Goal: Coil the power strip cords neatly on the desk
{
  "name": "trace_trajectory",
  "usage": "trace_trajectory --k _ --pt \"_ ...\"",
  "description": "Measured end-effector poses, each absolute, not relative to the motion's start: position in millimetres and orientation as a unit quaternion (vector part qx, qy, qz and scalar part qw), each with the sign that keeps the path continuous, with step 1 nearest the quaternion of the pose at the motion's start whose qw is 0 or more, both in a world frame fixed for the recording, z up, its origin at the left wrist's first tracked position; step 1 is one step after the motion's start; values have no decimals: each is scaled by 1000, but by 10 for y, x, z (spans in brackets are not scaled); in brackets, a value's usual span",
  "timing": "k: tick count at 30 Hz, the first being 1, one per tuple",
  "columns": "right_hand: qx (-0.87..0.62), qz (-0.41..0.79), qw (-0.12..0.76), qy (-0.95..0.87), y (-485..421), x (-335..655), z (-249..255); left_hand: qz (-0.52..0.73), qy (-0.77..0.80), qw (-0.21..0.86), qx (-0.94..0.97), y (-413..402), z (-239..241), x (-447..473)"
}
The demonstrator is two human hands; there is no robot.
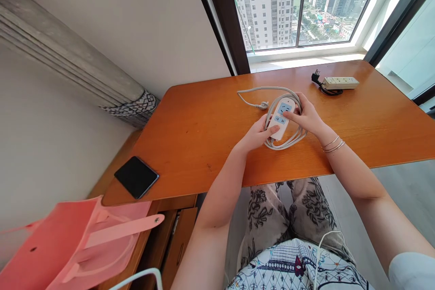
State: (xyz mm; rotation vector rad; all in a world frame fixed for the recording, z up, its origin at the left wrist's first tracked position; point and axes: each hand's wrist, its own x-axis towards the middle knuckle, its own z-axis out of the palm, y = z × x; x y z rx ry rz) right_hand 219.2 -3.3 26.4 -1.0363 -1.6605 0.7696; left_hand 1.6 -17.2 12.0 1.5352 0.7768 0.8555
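Observation:
A white power strip (280, 120) with pale blue socket faces is held between both hands above the wooden desk (190, 136). Its white cord (288, 145) is coiled in loops around it, and the plug (263, 105) trails off to the left on the desk. My left hand (261, 133) grips the strip's lower left end, thumb on top. On the upper right, my right hand (306, 112) is closed on the strip and the cord loops, its thumb lying on the socket face. The fingers under the strip are partly hidden.
A second, cream power strip (340, 83) with a black cord and plug (316, 76) lies at the desk's back right. A black tablet (136, 177) rests at the left front corner. Beside it stands a pink bag (64, 240). Behind the desk is a window (299, 9).

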Motion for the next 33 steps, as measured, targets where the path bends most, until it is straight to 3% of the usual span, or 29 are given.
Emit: trace_trajectory --k 18,20,24,27,33 --pt "-392 427 539 -611 -25 2135 277 402 390 507 655 -201 167 71" --pt "-391 438 530 -612 -29 2143 280 452 420 431 659 -192 158 52" --pt "-389 443 516 -622 -35 2148 284 571 474 155 652 -183 176 -29" --pt "-378 447 516 -625 -46 2135 289 568 464 41 679 -166 193 -80" --pt "-365 459 516 -624 -53 2135 291 474 440 146 749 -100 143 -91"
